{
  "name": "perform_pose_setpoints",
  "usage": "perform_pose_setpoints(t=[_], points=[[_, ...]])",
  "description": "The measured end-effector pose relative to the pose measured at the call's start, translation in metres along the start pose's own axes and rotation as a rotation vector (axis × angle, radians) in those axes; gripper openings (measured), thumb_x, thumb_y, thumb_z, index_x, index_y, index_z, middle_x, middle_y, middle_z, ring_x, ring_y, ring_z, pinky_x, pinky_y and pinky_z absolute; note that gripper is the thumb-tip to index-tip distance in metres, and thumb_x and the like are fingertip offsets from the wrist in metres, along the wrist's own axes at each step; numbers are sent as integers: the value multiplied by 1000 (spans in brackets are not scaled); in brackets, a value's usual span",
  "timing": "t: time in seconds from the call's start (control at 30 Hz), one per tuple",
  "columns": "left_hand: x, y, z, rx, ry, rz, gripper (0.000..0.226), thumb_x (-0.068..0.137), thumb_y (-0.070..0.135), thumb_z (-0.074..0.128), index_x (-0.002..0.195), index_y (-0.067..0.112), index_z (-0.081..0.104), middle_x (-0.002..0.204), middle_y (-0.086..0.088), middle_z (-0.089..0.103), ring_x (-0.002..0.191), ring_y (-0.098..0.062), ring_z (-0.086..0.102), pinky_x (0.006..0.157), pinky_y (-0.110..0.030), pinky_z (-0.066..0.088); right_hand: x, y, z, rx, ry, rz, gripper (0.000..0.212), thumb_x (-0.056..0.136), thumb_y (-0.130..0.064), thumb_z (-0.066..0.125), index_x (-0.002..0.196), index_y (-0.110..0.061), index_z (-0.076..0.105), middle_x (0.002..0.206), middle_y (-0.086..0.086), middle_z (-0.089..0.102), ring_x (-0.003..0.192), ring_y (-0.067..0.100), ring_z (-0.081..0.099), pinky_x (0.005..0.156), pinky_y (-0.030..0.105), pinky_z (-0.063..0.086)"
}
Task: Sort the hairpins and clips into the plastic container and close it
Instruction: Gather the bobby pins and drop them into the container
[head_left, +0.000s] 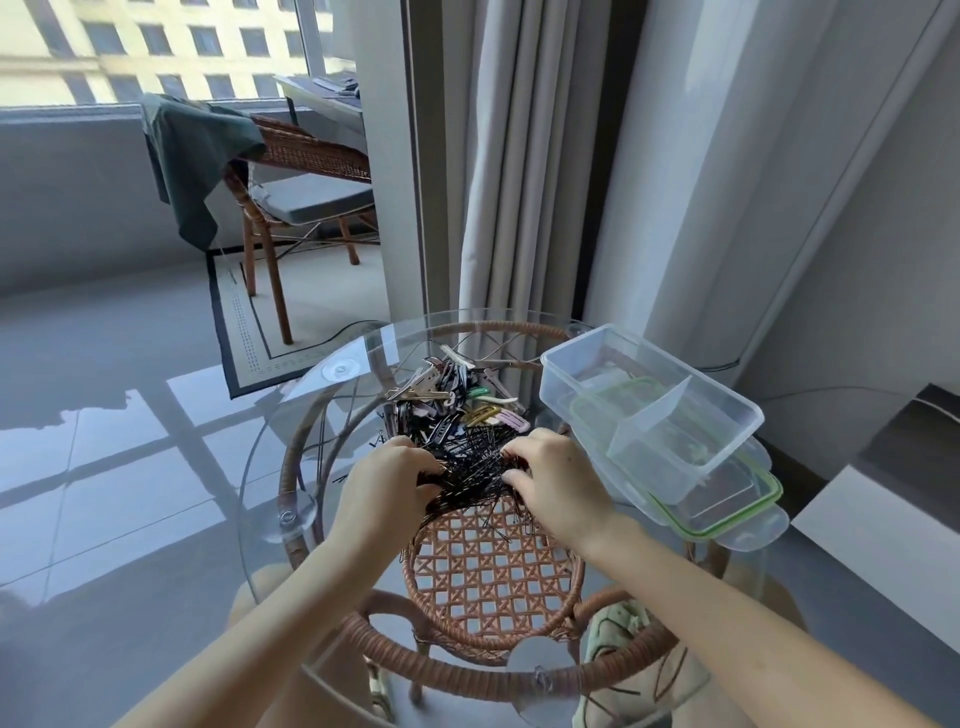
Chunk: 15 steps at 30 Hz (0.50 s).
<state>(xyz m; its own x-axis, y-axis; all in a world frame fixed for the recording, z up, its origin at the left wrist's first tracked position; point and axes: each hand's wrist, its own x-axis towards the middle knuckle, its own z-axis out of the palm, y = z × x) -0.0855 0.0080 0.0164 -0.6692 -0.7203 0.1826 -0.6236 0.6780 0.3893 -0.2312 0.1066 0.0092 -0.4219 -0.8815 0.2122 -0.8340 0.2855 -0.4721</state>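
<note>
A heap of thin black hairpins (470, 457) lies on the round glass table (291, 415). Behind it sits a pile of coloured hair clips (452, 397). My left hand (392, 480) grips the heap from its left side and my right hand (553, 480) grips it from its right side, fingers curled into the pins. The clear plastic container (649, 410), with a divider across its middle, stands open to the right. It rests on its green-edged lid (727, 512).
The table has a wicker frame and a woven lower shelf (493, 577) seen through the glass. Grey curtains (519, 182) hang behind. A wicker chair (296, 171) with a dark green cloth stands far left. A few loose pins lie near the table's left side.
</note>
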Motion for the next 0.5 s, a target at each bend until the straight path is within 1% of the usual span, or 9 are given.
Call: perform_pose_setpoints(t=[0.07, 0.13, 0.2, 0.27, 0.3, 0.37, 0.43, 0.5], points=[[1, -1, -3, -7, 15, -2, 26, 81, 18, 66, 107, 17, 69, 104, 0, 68, 91, -18, 62, 81, -24, 49, 2, -1, -8, 28, 53, -6, 23, 85, -13, 63, 107, -6, 68, 100, 11, 67, 92, 24, 60, 85, 28, 46], [3, -2, -8, -3, 26, 3, 23, 81, 17, 66, 104, 16, 71, 101, -2, 69, 88, -19, 61, 80, -26, 49, 4, -3, -18, 58, 78, -2, 21, 84, -12, 64, 103, -6, 70, 96, 11, 68, 86, 22, 60, 77, 23, 44], [4, -2, -14, -2, 33, 11, 19, 81, 15, 66, 99, 15, 73, 96, -3, 70, 81, -17, 59, 76, -26, 49, 6, -4, -29, 93, 85, 6, 15, 83, -10, 64, 95, -5, 72, 88, 10, 70, 72, 16, 60, 65, 15, 42], [4, 0, -20, -2, 33, 17, 16, 80, 14, 67, 95, 13, 74, 93, -3, 71, 81, -18, 60, 78, -29, 51, 7, -6, -40, 153, 86, 19, 11, 81, -8, 65, 89, -5, 72, 79, 6, 69, 59, 7, 58, 56, 8, 41], [4, 1, -24, -1, 31, 20, 16, 80, 14, 67, 94, 13, 74, 93, -3, 71, 82, -19, 61, 79, -30, 52, 8, -6, -45, 178, 87, 24, 9, 81, -8, 65, 86, -6, 73, 77, 5, 70, 59, 7, 58, 57, 9, 41], [4, 4, -31, 2, 23, 11, 15, 81, 14, 67, 94, 11, 74, 93, -4, 71, 81, -20, 62, 77, -30, 53, 10, -6, -55, 219, 96, 46, 9, 79, -8, 68, 86, -8, 73, 74, 4, 69, 64, 11, 59, 61, 16, 43], [5, 6, -38, 9, 23, -8, 16, 81, 14, 66, 95, 12, 73, 92, -4, 71, 78, -19, 60, 69, -25, 49, 14, -3, -67, 267, 115, 86, 11, 77, -7, 70, 87, -7, 73, 72, 2, 67, 62, 7, 56, 60, 15, 42], [6, 8, -44, -3, 35, -14, 15, 80, 13, 67, 94, 12, 74, 90, -6, 71, 75, -21, 61, 65, -25, 46, 18, 2, -79, 328, 136, 125, 13, 76, -6, 71, 89, -5, 73, 71, 2, 66, 57, 4, 54, 58, 16, 44]])
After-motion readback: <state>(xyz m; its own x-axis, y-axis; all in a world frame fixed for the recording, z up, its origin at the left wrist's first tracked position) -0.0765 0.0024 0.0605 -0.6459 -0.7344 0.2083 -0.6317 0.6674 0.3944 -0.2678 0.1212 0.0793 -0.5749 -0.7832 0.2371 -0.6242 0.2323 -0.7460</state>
